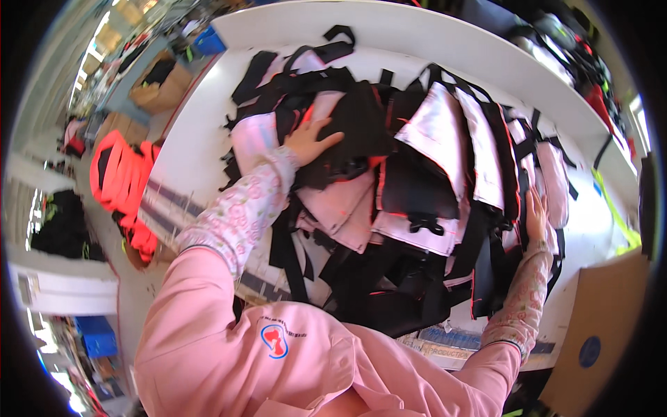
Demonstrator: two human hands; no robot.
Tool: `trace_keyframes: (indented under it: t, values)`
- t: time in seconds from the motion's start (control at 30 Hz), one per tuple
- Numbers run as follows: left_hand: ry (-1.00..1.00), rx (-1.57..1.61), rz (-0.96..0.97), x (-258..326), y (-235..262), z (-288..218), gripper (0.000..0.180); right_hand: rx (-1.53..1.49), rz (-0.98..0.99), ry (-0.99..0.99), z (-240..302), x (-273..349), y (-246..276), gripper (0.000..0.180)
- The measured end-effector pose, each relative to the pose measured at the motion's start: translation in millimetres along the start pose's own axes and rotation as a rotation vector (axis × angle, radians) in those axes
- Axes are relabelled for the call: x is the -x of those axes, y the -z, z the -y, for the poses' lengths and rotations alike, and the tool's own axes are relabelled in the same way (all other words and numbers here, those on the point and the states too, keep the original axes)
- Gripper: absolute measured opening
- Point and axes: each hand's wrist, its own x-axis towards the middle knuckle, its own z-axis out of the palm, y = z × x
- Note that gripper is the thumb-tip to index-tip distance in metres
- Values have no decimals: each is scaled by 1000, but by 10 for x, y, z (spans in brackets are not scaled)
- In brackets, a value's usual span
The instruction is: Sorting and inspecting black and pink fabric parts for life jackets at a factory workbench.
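Both hands are at a broad, white, flat-topped table point(184, 160), on which a wide heap of black and pinkish-white fabric pieces with orange-red edging point(417, 187) lies. Left hand point(310, 142), unclenched with fingers spread, rests on a black fabric flap point(358, 121); right hand point(536, 217), fingers straight, touches the heap's right side, its grasp unclear. Near the heap's front hangs a small black plastic buckle point(425, 226).

Textile workshop: black-and-pale fabric pieces point(417, 187) are lying heaped on a white worktable point(184, 153); orange fabric point(121, 181) and an open cardboard box point(156, 101) are sitting left of that worktable.
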Motion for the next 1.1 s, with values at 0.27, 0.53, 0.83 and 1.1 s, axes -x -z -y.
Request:
trace_keyframes:
  t: [0.27,0.53,0.83,1.1]
  values:
    - [-170,363,-254,107,384,586,43,-14,-58,-5,1093,-268,815,45]
    - [24,67,-724,-548,1339,1830,21,-419,-117,132,4037,808,2014,45]
    - [376,-387,-110,-688,1141,2400,48,106,174,499,4873,1190,1160,65]
    - [248,-525,-386,-570,1241,2573,16,129,75,501,4967,1211,1052,65]
